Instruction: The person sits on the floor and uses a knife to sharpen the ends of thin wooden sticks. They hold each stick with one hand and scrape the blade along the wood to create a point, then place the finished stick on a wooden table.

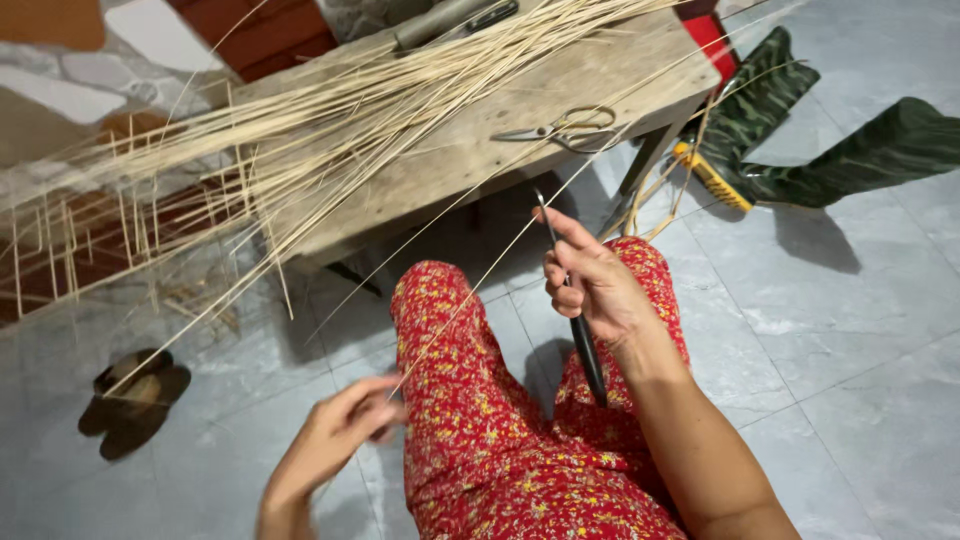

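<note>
Thin strip point(470, 290): left hand point(335, 430) pinches, right hand point(590, 280) grips knife point(585, 345).

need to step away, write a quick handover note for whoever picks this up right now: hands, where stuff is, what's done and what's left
Left hand: pinches the near end of one thin pale cane strip over the lap; blurred.
Right hand: grips a slim black-handled knife, blade tip up against that strip.
Things: bundle of pale cane strips fanned across the low wooden bench; metal scissors on the bench; brown sandals and green rubber boots on the grey tile floor.
Done: one strip pulled out, in both hands.
Left: this strip; the bundle lies untouched on the bench.
</note>
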